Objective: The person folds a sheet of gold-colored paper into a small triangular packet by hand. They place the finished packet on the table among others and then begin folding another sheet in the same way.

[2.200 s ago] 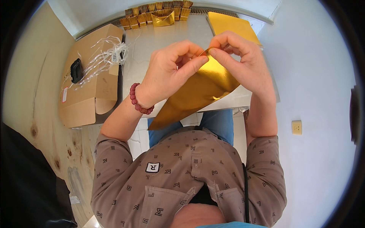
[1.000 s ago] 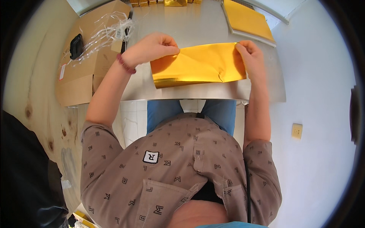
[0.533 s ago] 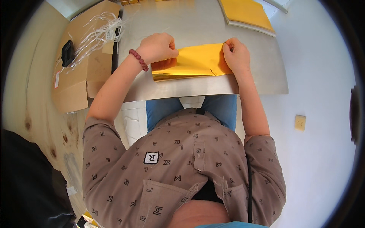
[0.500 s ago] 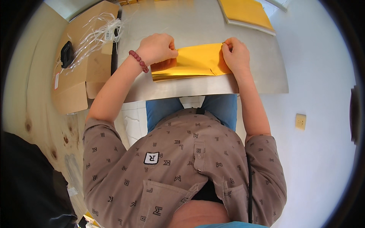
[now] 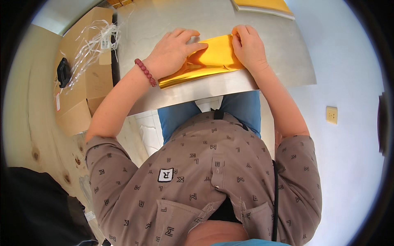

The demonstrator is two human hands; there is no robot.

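Note:
A folded sheet of shiny gold foil paper [image 5: 213, 56] lies along the near edge of the metal table [image 5: 271, 49]. My left hand [image 5: 174, 51], a dark red bead bracelet on its wrist, rests over the paper's left part with the thumb stretched out and the fingers apart. At the paper's far right corner, my right hand [image 5: 249, 47] pinches the edge between thumb and fingers. The left hand covers some of the sheet's left side.
To the left stands a cardboard box [image 5: 98, 78] with white plastic strips [image 5: 96, 41] and a black plastic object [image 5: 63, 72] on it. A stack of gold paper [image 5: 266, 9] sits at the far right of the table. The right wall has a socket [image 5: 331, 115].
My left hand has gone from a closed grip on the paper's left end to lying spread over it. The paper's upper face now looks shinier. The whole view has shifted slightly.

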